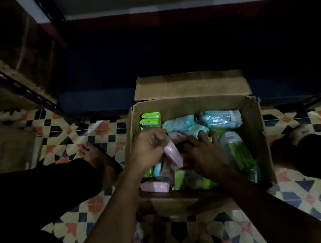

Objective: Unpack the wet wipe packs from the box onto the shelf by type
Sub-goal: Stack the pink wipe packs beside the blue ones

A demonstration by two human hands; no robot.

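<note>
Forearms reach in from the near edge, and we work over an open cardboard box [261, 136] standing on the patterned tile floor [316, 197] between our bare feet. Nearest us inside the box, a pink pack [155, 186] lies flat against the near-left wall, with a green-and-white pack [188, 180] just beside it to the right. Our left hand [149, 148] curls its fingers around another pink wet wipe pack [173, 155], holding it tilted above the left half of the box. Our right hand [201, 154] lies close beside it on the right, palm down over the middle of the packs with its fingers spread; whether they grip anything beneath we cannot tell, since the hand hides what lies under it. To the right, a long green pack [237, 150] wrapped in clear film rests along the right wall. Farther in we see light blue packs [179, 123] in the middle, a teal bundle [222, 119] in the far-right corner, and bright green packs [150, 119] standing in the far-left corner. The far flap of the box stands up. Beyond it the dark metal shelf [156, 1] rises, its lower levels lost in shadow, and at far left brown cartons [5, 51] sit on a neighbouring rack.
</note>
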